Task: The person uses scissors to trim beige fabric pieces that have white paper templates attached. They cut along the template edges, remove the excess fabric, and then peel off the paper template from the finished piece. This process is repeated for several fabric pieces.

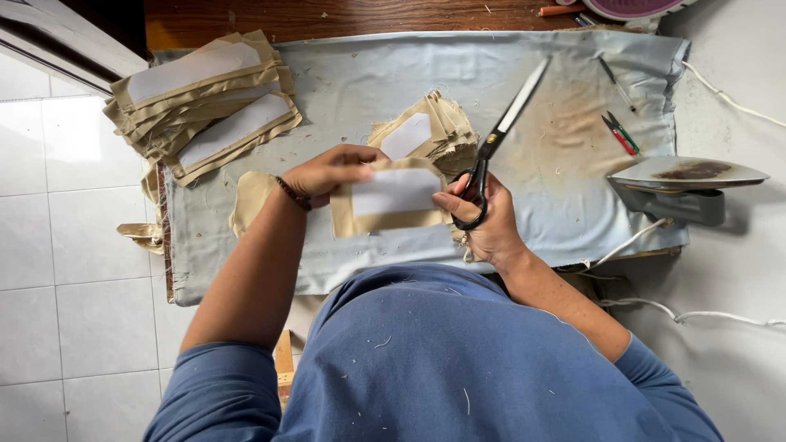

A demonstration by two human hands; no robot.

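Floor: white tiles (pixel 74 245) fill the far left side, beside the work surface.
Big stack: a pile of tan fabric pieces (pixel 205 102), each with a white patch on top, lies at the upper left corner of the grey cloth, a little fanned out.
Grey cloth: the grey cover (pixel 344 82) is spread over the board and has brown scorch marks on its right part; small threads lie all over it.
Loose piece: one tan scrap (pixel 248 200) lies flat on the cloth, just beside the left wrist.
Left hand: the left hand (pixel 327 173) pinches the upper left edge of the held piece; a dark bead bracelet (pixel 292 195) is around the wrist.
Held piece: the tan piece with a white rectangle (pixel 393 196) is lifted between both hands, above the near edge of the cloth, in front of the person's chest.
Small stack: more tan pieces (pixel 430 127) lie just behind the held piece.
Right hand: the right hand (pixel 483 221) touches the right edge of the held piece and its fingers are closed through the handles of the scissors.
Scissors: the black-handled scissors (pixel 499 135) point up and to the right, the blades together as far as I can see.
Small tools: a red and green clipper (pixel 621 133) and a pen (pixel 616 82) lie on the right part of the cloth.
Iron: an iron (pixel 686 184) stands at the right edge with its stained sole facing up, its white cord (pixel 655 307) trailing nearby.
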